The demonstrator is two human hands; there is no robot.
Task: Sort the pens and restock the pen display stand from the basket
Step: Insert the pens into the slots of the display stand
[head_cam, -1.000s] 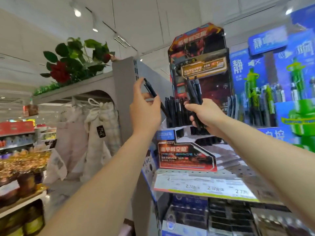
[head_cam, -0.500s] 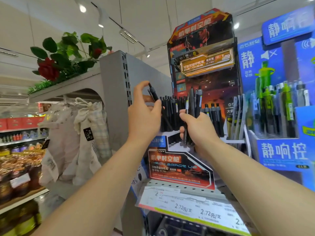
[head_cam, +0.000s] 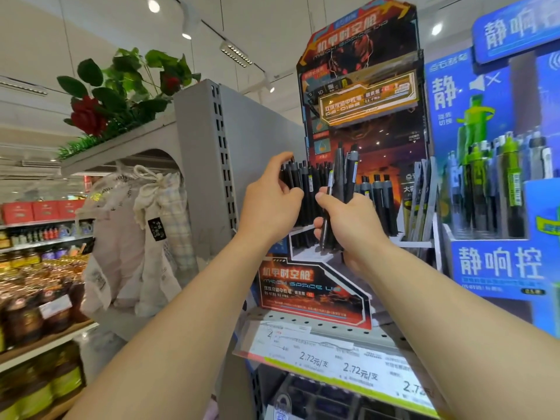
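Black and grey plastic pens (head_cam: 306,192) are packed upright in the top left tier of the dark red-and-black cardboard pen display stand (head_cam: 315,286), which is set on a grey perforated metal shelf (head_cam: 342,328). A handful of dark pens (head_cam: 344,183) is gripped in the right hand (head_cam: 351,225), fingers curled round the barrels, tips pointing up above the fist and one slim pen (head_cam: 325,219) hanging lower between thumb and forefinger. The left hand (head_cam: 269,207) is held against the left edge of the stocked row, thumb raised over the pen tops and fingers bent towards the barrels; whether a pen is actually pinched cannot be told. More grey-capped pens (head_cam: 380,201) are seen standing in the tier just right of the right hand. A blue cardboard display with green pens (head_cam: 497,262) is placed beside the stand on the right. White price labels (head_cam: 342,359) are fixed along the shelf edge. Red artificial roses with green leaves (head_cam: 91,113) are laid on top of the grey shelving unit to the left, with pale fabric bags (head_cam: 145,237) hung below
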